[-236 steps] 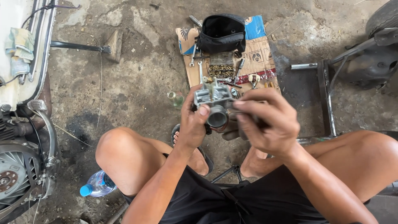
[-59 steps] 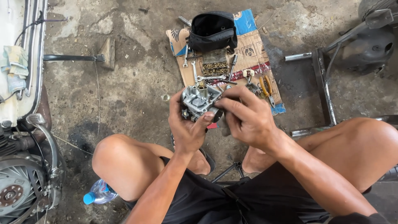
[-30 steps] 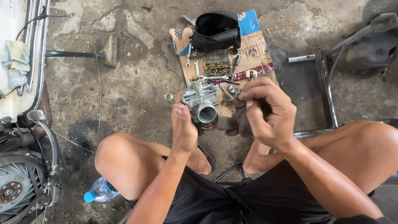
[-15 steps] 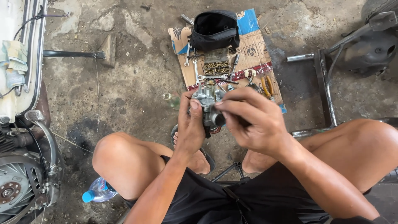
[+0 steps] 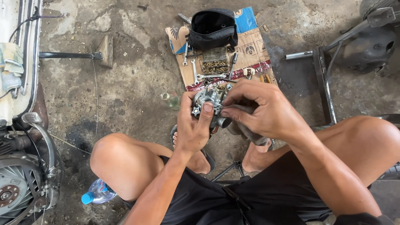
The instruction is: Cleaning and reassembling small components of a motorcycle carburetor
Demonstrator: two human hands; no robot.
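At the centre of the frame the left hand [image 5: 192, 131] is wrapped around a grey metal carburettor [image 5: 209, 104], thumb on its face. The right hand [image 5: 266, 109] pinches at its right side with curled fingers, a dark rag [image 5: 250, 132] beneath. Just above lies cardboard [image 5: 254, 50] carrying wrenches [image 5: 196, 71] and a black pouch [image 5: 213, 28].

Black shorts [image 5: 250, 200] are worn, with the knees and lower legs left bare. Both forearms are uncovered, and no gloves, rings or watch are seen on the left hand [image 5: 195, 129] or the right hand [image 5: 266, 112]. Dark sandals [image 5: 206, 156] are worn on the feet.
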